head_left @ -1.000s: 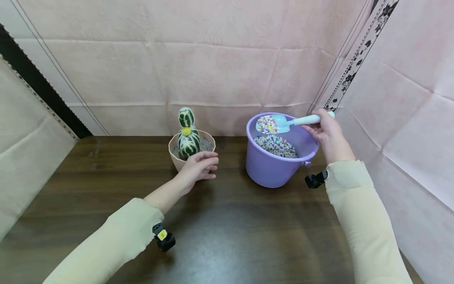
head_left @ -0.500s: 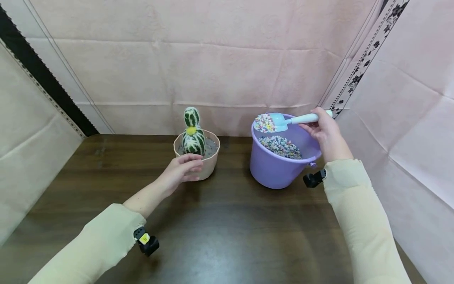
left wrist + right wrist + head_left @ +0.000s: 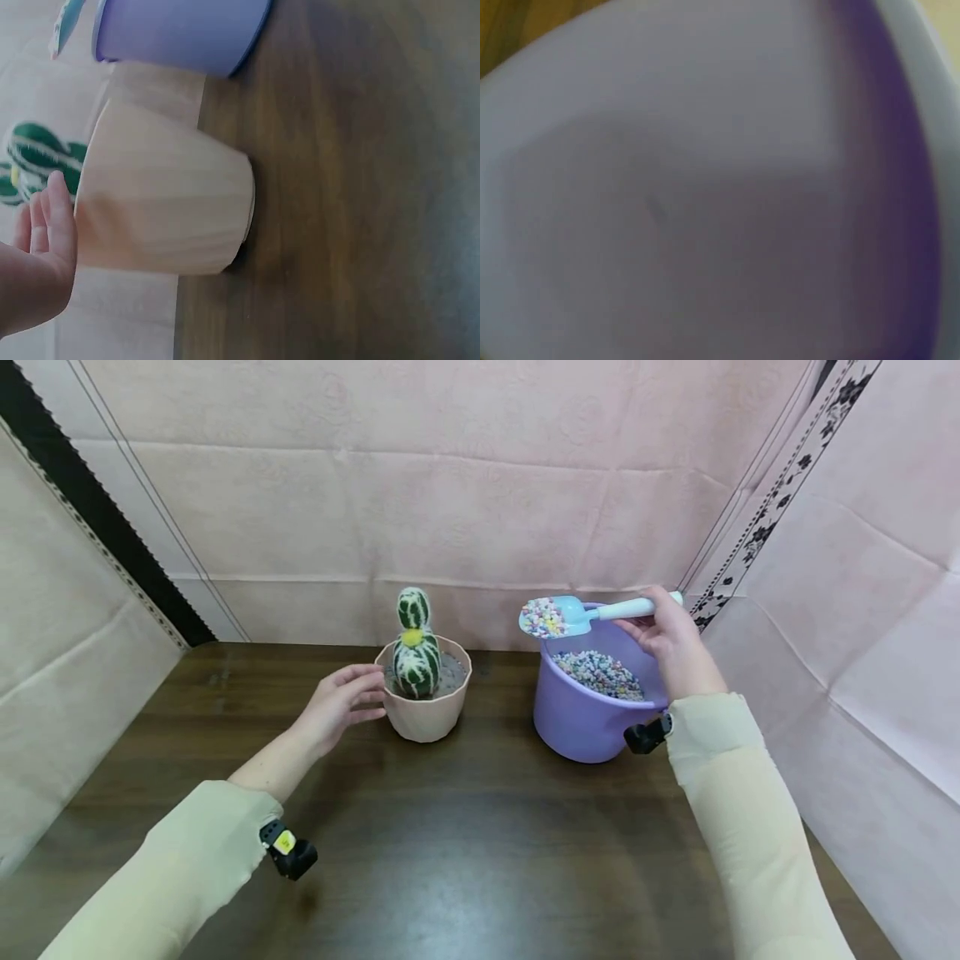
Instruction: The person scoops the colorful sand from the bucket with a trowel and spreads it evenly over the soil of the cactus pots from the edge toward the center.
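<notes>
My right hand (image 3: pixel 667 631) grips the pale handle of a light blue toy shovel (image 3: pixel 576 614), held level over the left rim of a purple bucket (image 3: pixel 573 722). Small multicoloured pellets (image 3: pixel 543 617) fill the shovel's blade. More pellets lie inside the bucket. On the left, my left hand (image 3: pixel 341 706) has its fingers extended, the tips right at the rim of a cream pot (image 3: pixel 423 720). A green and white striped cactus (image 3: pixel 417 664) with a yellow flower stands upright in grey grit in that pot. The right wrist view shows only the bucket's blurred side (image 3: pixel 705 225).
Everything stands on a dark brown wooden table (image 3: pixel 450 843). Pale pink cloth (image 3: pixel 465 510) hangs behind it, and more cloth (image 3: pixel 885 635) closes off the right side, near my right arm.
My left hand has drawn back leftward from in front of the pot to its left side. My right hand has carried the loaded shovel leftward, so its blade now overhangs the bucket's left rim.
</notes>
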A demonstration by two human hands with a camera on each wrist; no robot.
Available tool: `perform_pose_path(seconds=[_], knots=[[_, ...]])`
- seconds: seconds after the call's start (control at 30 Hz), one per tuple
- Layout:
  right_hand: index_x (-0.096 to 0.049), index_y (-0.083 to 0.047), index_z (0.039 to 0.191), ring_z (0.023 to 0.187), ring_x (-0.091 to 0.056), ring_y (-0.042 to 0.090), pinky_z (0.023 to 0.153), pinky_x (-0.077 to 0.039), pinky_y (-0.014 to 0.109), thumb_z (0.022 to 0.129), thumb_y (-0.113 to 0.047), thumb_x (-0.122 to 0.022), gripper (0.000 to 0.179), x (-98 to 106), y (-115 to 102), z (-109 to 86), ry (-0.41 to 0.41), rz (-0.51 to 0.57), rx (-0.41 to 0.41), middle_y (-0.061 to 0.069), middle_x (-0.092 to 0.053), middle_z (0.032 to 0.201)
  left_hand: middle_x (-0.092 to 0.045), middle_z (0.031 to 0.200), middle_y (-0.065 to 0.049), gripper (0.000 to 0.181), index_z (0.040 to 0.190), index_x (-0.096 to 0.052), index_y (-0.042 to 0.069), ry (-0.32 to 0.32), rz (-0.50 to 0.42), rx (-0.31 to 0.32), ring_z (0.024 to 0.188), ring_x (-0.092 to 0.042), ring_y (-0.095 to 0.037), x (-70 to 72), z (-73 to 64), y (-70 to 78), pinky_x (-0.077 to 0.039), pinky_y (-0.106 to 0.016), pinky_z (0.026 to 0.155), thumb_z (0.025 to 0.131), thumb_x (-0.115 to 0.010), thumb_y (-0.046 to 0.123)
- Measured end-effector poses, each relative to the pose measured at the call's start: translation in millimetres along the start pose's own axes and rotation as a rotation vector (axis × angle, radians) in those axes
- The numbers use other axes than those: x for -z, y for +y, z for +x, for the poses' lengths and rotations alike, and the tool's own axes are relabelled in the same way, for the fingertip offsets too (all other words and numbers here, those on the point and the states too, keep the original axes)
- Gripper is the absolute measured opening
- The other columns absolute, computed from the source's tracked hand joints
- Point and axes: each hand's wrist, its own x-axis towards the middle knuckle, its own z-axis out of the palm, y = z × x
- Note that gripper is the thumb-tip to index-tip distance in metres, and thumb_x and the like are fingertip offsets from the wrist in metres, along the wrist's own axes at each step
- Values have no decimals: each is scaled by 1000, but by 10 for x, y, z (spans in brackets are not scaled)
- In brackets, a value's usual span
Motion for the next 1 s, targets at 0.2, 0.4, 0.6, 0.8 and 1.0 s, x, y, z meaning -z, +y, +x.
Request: perform_pose_path(seconds=[0.2,0.4,0.6,0.8,1.0], knots=[[-45,-11,103,110,-55,19,90,-52,35,91,-10,-56,16,-104,66,26,15,-4,-8,9,-52,101,-58,93,9,14,103,-50,17,120,-121,-22,81,-59,-4,105,158,28,-58,-18,72,92,-58,17],[-43,-11,105,122,-49,19,93,-51,35,92,-10,-54,18,-197,143,32,21,-7,0,7,-50,105,-51,96,9,27,114,-48,15,201,-48,11,83,-52,-4,154,321,13,-56,-15,70,91,-60,20],[-45,-9,100,115,-52,21,93,-50,35,92,-7,-50,10,-289,237,39,10,-45,15,10,-52,99,-48,100,10,59,141,-34,5,194,3,80,87,-54,-2,135,435,-52,-54,-12,69,92,-58,25],[-44,-9,95,109,-55,19,92,-48,37,91,-8,-50,6,-393,335,98,3,-44,7,8,-51,93,-49,101,12,56,144,-33,8,176,39,119,91,-53,0,128,490,-111,-51,-17,87,94,-55,20],[-48,-7,94,112,-54,19,95,-46,39,90,-5,-52,6,-477,406,149,-15,-39,4,9,-54,89,-48,128,1,55,144,-35,9,133,49,135,89,-54,2,169,522,-137,-51,-16,88,94,-55,21]])
